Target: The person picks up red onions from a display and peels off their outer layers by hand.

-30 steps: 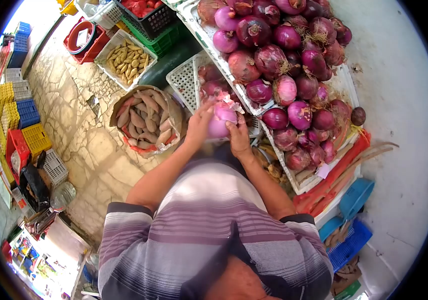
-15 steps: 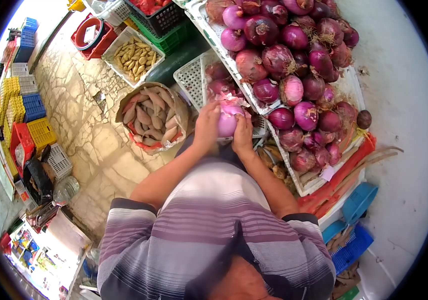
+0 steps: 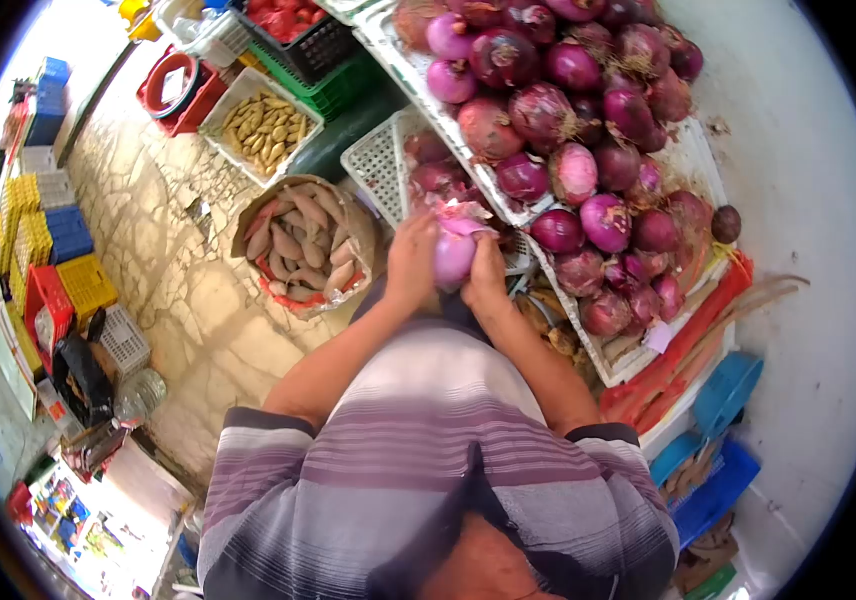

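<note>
Between my two hands is a red onion (image 3: 454,258), pale purple and smooth, with loose papery skin (image 3: 466,215) at its far end. My left hand (image 3: 412,262) is closed against its left side. On the right side, my right hand (image 3: 486,268) grips it too, fingers curled toward the loose skin. The onion is held in front of my belly, over the near end of a white perforated crate (image 3: 372,172). Several darker onions (image 3: 438,178) lie in that crate, just beyond my hands.
White foam trays (image 3: 533,212) heaped with red onions (image 3: 548,115) stand at the right. A sack of sweet potatoes (image 3: 363,225) is on the floor to my left. Behind it sits a white crate of small tan roots (image 3: 266,130). Stacked plastic crates (image 3: 86,285) line the far left.
The view has shifted slightly. Both hands still hold the onion in nearly the same place, and the loose skin at its far end has changed shape a little.
</note>
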